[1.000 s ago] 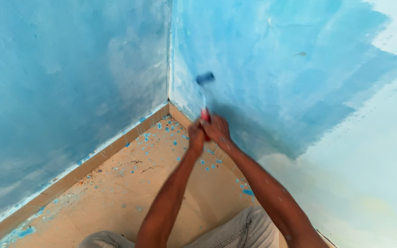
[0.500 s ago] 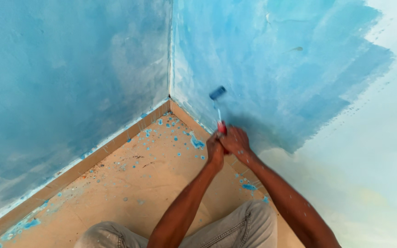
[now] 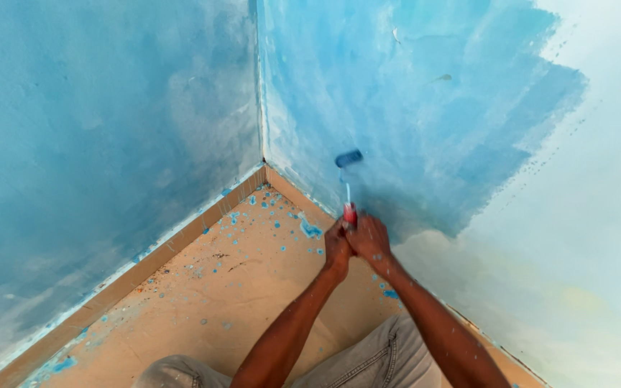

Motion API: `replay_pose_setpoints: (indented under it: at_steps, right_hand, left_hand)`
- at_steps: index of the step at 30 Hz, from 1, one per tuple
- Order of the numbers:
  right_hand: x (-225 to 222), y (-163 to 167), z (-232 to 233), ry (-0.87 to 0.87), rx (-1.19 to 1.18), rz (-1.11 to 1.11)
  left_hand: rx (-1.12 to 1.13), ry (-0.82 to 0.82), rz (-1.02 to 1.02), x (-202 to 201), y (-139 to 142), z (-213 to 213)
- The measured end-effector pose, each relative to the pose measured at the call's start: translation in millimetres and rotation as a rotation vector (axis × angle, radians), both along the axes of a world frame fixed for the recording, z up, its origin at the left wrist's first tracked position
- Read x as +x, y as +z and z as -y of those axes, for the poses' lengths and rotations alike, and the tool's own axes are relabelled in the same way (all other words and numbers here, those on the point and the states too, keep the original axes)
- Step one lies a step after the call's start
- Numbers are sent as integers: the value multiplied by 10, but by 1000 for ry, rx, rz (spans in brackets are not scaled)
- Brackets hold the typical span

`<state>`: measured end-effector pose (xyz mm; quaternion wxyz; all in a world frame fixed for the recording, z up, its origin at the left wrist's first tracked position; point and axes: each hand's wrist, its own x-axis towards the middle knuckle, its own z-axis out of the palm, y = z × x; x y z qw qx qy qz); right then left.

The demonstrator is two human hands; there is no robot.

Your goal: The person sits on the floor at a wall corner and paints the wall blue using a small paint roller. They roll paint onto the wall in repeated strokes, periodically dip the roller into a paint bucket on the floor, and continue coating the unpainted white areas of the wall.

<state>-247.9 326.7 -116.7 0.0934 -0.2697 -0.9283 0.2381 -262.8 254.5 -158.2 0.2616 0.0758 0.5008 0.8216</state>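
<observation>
A small paint roller (image 3: 348, 159) with a blue head and a red handle presses against the right wall (image 3: 425, 108), low down near the room corner. My left hand (image 3: 336, 248) and my right hand (image 3: 371, 237) are clasped together around the red handle, just below the roller's thin metal stem. The right wall is blue around the roller and pale, unpainted to the right (image 3: 598, 215). My grey trousers (image 3: 368, 359) show at the bottom edge.
The left wall (image 3: 95, 144) is covered in patchy blue paint. A brown skirting strip (image 3: 145, 269) runs along its base. The tan floor (image 3: 238, 302) is speckled with blue drips, thickest near the corner.
My hands and the roller have shifted along the lower right wall, and the view has moved slightly; the roller head sits about level with its earlier height. The grip is unchanged.
</observation>
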Motion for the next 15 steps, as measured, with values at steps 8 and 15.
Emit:
replay_pose_setpoints:
  at_steps: [8,15]
  right_hand:
    - [-657,519,113,43,-14,-185]
    - [-448,174,336,52,-104,-366]
  left_hand:
    - [43,39,-292,-874,561,111]
    - [-90,40,-473,-682,313,348]
